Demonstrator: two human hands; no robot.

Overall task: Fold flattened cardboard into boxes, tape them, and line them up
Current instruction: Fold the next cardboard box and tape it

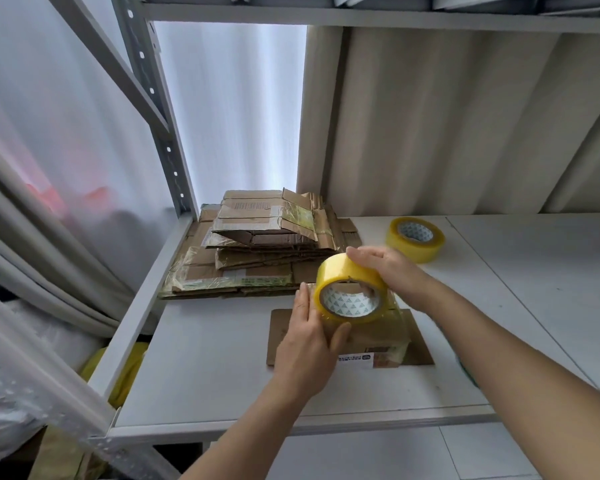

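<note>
Your right hand (388, 271) curls over the top of the yellow tape roll (350, 289), fingers wrapped round its rim, holding it on edge just above the small box (371, 341) in the middle of the shelf (205, 375). Your left hand (309, 337) lies fairly flat against the box's left side, thumb touching the roll's lower edge, bracing, not gripping. A clear strip looks drawn from the roll down over the box top. Expect the box to be light and easily crushed, so it will skid unless you pin it by the walls; old tape on it is slick. The roll is stiff; grip it by the rim or core. Count: two tape rolls, the spare roll (415, 239) lying flat to the right, well apart; one box; one stack of flattened cardboard (257, 244) behind-left, pieces too overlapped to count.
</note>
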